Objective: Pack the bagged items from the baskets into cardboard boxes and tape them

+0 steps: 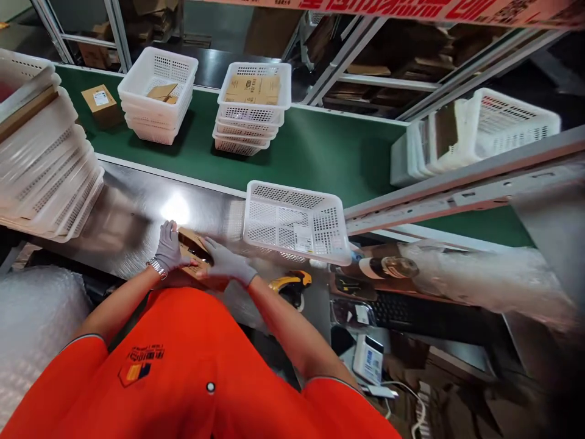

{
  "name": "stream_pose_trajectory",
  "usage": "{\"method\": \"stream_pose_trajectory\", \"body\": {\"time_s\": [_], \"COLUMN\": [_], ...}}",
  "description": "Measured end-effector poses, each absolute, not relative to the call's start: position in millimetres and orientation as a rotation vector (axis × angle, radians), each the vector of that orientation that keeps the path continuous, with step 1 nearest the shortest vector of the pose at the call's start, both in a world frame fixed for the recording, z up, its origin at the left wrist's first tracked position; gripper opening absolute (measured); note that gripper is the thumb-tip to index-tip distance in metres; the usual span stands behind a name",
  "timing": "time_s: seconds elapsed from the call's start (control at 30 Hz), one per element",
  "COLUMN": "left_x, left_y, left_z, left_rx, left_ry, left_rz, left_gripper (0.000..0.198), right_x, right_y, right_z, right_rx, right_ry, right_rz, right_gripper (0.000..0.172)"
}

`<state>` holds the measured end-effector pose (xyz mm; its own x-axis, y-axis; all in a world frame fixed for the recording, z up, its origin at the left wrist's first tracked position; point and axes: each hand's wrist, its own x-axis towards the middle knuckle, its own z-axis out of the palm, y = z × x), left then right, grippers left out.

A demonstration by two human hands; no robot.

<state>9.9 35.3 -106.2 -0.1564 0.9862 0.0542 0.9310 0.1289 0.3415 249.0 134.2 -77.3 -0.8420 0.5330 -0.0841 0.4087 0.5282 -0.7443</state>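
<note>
A small brown cardboard box (188,239) stands on the steel bench close to my body, its top partly open with a dark gap showing. My left hand (170,249), in a grey glove with a metal watch at the wrist, grips the box's left side. On the right side, my right hand (227,264), also gloved, closes over the edge by the gap. What lies inside is too dark to make out. A yellow and black tape dispenser (292,283) rests just right of my right forearm. Beyond it sits a white plastic basket (297,222) with a paper slip in it.
Behind the steel bench (137,195) runs a green conveyor belt (315,146) carrying basket stacks (158,100) and a taped carton (101,107). Tall nested baskets (50,164) crowd the left. A metal post (457,183) crosses at right, above a keyboard (411,314). Bubble wrap (41,335) lies lower left.
</note>
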Motion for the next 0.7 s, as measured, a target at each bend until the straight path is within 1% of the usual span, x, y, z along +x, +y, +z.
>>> {"method": "stream_pose_trajectory", "body": {"time_s": [0.03, 0.07, 0.1, 0.17, 0.3, 0.33, 0.37, 0.4, 0.47, 0.5, 0.57, 0.63, 0.7], "left_x": [9.2, 8.4, 7.5, 5.7, 9.2, 12.2, 15.8, 19.7, 26.7, 29.3, 32.5, 33.3, 32.8], "left_y": [35.4, 35.6, 35.8, 35.6, 24.6, 19.2, 13.5, 8.1, 0.3, -1.4, -0.3, 4.1, 9.0], "left_z": [-107.4, -107.8, -107.1, -102.9, -91.7, -90.5, -90.5, -91.4, -95.5, -97.9, -102.0, -104.0, -103.3], "left_rx": [1.907, 1.915, 1.935, 2.014, 2.263, 2.320, 2.366, 2.402, 2.434, 2.435, 2.421, 2.405, 2.397], "left_ry": [2.214, 2.204, 2.183, 2.109, 1.808, 1.709, 1.621, 1.550, 1.492, 1.500, 1.530, 1.537, 1.525], "left_rz": [0.444, 0.449, 0.451, 0.427, 0.266, 0.228, 0.200, 0.177, 0.152, 0.146, 0.138, 0.127, 0.106], "left_gripper": [0.154, 0.151, 0.146, 0.131, 0.083, 0.076, 0.074, 0.077, 0.083, 0.081, 0.068, 0.060, 0.059], "right_x": [248.1, 247.9, 248.1, 248.8, 248.7, 248.9, 249.6, 251.1, 257.3, 261.9, 273.4, 284.4, 290.8], "right_y": [122.7, 111.5, 101.8, 89.5, 88.7, 90.7, 92.6, 94.4, 96.0, 95.4, 90.1, 79.4, 65.0], "right_z": [-83.1, -88.1, -92.1, -97.1, -101.6, -103.2, -105.1, -107.6, -113.8, -117.7, -127.2, -139.2, -152.2], "right_rx": [-0.855, -0.906, -0.950, -0.990, -0.979, -0.968, -0.952, -0.930, -0.884, -0.872, -0.931, -1.133, -1.339], "right_ry": [-2.709, -2.799, -2.864, -2.926, -2.932, -2.917, -2.896, -2.875, -2.828, -2.801, -2.716, -2.533, -2.245], "right_rz": [1.073, 0.921, 0.785, 0.660, 0.626, 0.620, 0.617, 0.619, 0.629, 0.632, 0.621, 0.613, 0.690], "right_gripper": [0.134, 0.142, 0.144, 0.136, 0.120, 0.115, 0.111, 0.109, 0.109, 0.112, 0.114, 0.108, 0.097]}}
